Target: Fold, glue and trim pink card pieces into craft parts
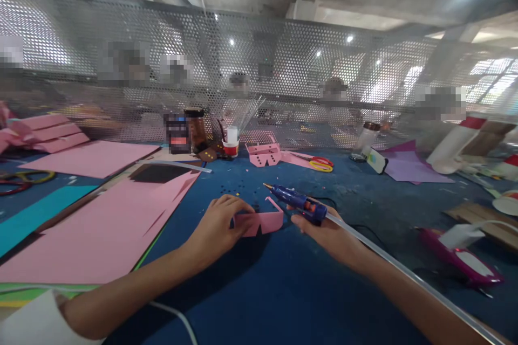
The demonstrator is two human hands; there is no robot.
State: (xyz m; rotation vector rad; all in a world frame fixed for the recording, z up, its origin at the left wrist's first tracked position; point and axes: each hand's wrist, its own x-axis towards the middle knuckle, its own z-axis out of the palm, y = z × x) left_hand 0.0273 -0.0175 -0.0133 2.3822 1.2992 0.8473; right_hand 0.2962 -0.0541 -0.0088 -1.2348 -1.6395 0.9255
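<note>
My left hand (222, 222) pinches the left end of a pair of pink paper glasses (270, 221), held upright just over the blue table. One thin folded arm of the glasses sticks up at their right side. In my right hand (324, 229) is a blue glue gun (298, 200), its tip pointing left above the glasses. A long clear glue stick (404, 269) runs out of the gun's back along my forearm. Tip and paper look apart. Small dark sequins (232, 190) lie scattered behind my left hand.
Another pair of pink paper glasses (265, 156) with dark dots stands behind, near scissors (321, 164). Large pink sheets (84, 226) cover the left side. A cup (230, 149), a jar (198, 132), purple paper (413, 164) and a magenta device (457, 259) sit around. A perforated metal screen (283, 64) closes the back.
</note>
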